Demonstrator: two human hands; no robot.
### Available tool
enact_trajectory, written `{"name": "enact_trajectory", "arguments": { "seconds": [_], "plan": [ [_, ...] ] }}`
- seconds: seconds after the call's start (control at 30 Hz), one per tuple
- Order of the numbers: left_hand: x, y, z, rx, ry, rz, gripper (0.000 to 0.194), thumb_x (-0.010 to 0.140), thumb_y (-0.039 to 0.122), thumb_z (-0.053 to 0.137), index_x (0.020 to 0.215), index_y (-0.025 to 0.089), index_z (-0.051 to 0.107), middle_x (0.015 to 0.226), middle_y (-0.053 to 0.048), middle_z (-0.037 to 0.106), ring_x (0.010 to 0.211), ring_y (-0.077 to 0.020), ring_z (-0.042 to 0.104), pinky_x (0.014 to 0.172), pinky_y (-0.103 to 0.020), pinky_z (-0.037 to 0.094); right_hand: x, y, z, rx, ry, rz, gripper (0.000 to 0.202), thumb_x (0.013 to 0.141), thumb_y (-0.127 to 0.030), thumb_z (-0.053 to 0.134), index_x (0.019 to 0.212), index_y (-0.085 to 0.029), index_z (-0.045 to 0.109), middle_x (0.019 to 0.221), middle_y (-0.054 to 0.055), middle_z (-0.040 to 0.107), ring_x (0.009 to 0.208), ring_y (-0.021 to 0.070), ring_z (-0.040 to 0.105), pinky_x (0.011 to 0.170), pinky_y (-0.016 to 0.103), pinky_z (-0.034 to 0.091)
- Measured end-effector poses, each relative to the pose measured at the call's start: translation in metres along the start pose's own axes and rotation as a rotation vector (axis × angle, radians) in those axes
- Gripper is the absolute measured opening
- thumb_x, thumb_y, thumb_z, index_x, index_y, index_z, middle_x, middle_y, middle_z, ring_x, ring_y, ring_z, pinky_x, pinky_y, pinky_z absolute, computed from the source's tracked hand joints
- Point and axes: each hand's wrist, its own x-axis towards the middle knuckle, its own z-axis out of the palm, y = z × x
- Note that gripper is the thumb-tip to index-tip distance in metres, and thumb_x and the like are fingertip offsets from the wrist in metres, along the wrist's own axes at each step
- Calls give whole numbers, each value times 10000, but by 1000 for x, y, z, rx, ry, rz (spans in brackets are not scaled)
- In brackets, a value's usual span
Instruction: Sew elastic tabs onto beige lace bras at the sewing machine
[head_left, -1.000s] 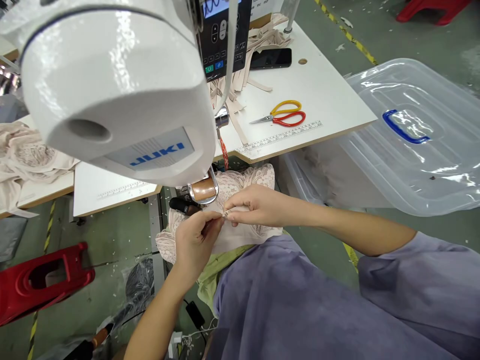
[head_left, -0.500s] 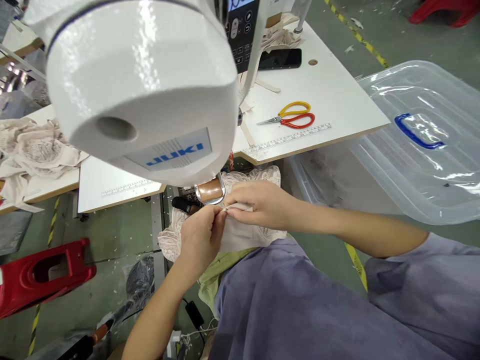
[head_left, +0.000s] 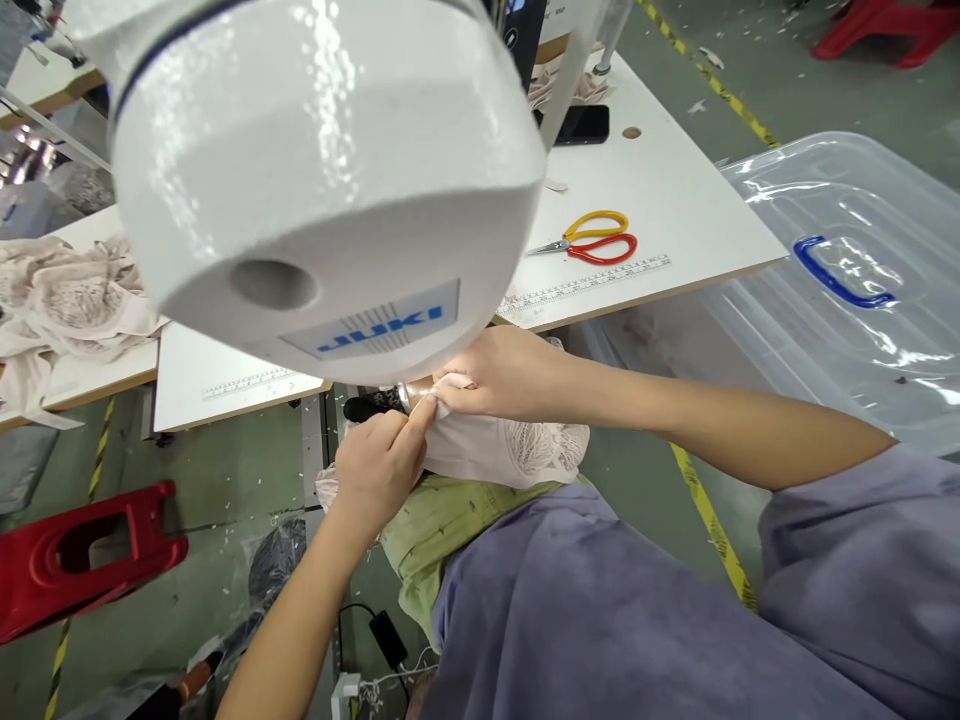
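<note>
A beige lace garment [head_left: 480,447] hangs over my lap in front of the white JUKI sewing machine [head_left: 330,190]. My left hand [head_left: 382,460] pinches the edge of its fabric near the machine's narrow bed. Close beside it, my right hand [head_left: 506,375] grips the same fabric, a pale fold of it showing between thumb and fingers. Both hands sit just under the machine head, almost touching each other. The head hides the needle area, and my right hand covers part of the garment.
Scissors [head_left: 592,238] with yellow and red handles lie on the white table [head_left: 675,215] by a printed ruler, with a black phone [head_left: 583,125] behind. A clear plastic bin lid [head_left: 847,300] is at right. Beige garments [head_left: 75,295] are piled at left; a red stool [head_left: 90,555] stands below.
Both hands have moved slightly, my right hand up and closer under the machine head, my left a little left, carrying the fabric. The view has shifted, with the machine head appearing larger.
</note>
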Motion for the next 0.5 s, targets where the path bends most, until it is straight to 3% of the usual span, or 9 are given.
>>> {"name": "enact_trajectory", "arguments": {
  "seconds": [0.1, 0.17, 0.27, 0.33, 0.4, 0.5],
  "plan": [
    [9, 11, -11, 43, -120, -97, 370, 947, 112, 453, 1246, 204, 651, 586, 31, 531, 517, -136, 478, 478, -328, 190, -12, 9, 21, -38, 267, -117, 211, 945, -299, 540, 987, -191, 716, 1003, 77, 669, 912, 207, 587, 765, 324, 426],
    [13, 14, -16, 41, -193, -141, 358, 949, 118, 442, 1233, 185, 651, 600, 25, 551, 509, -136, 480, 467, -328, 164, -20, 15, 38, -109, 487, -209, 232, 952, -315, 570, 1112, -226, 711, 1196, 107, 621, 1127, 259, 546, 943, 410, 431],
    [16, 1, -17, 8, -199, -48, 370, 943, 90, 427, 1232, 175, 641, 588, 26, 536, 506, -134, 480, 463, -322, 164, -26, 20, 56, -159, 684, -240, 209, 922, -233, 618, 1092, -284, 727, 1113, 72, 623, 1109, 243, 548, 1006, 445, 418],
    [15, -13, -14, -8, -164, 112, 422, 923, 45, 418, 1263, 186, 622, 571, 33, 509, 505, -136, 474, 471, -322, 173, -27, 21, 64, -117, 692, -232, 193, 921, -208, 613, 1057, -281, 729, 965, 43, 633, 963, 204, 581, 917, 397, 464],
    [16, -24, -9, -8, -139, 221, 459, 903, 16, 419, 1281, 197, 607, 557, 41, 487, 497, -137, 460, 475, -325, 170, -29, 21, 70, 6, 608, -189, 197, 951, -221, 579, 1102, -262, 698, 911, 31, 636, 880, 175, 598, 810, 340, 492],
    [17, -23, -7, 14, -162, 176, 427, 897, 27, 436, 1255, 187, 604, 552, 43, 486, 487, -139, 455, 468, -329, 154, -33, 21, 82, 325, 568, -43, 355, 970, -303, 576, 1314, -230, 527, 991, 39, 628, 764, 134, 600, 652, 267, 507]
  ]
}}
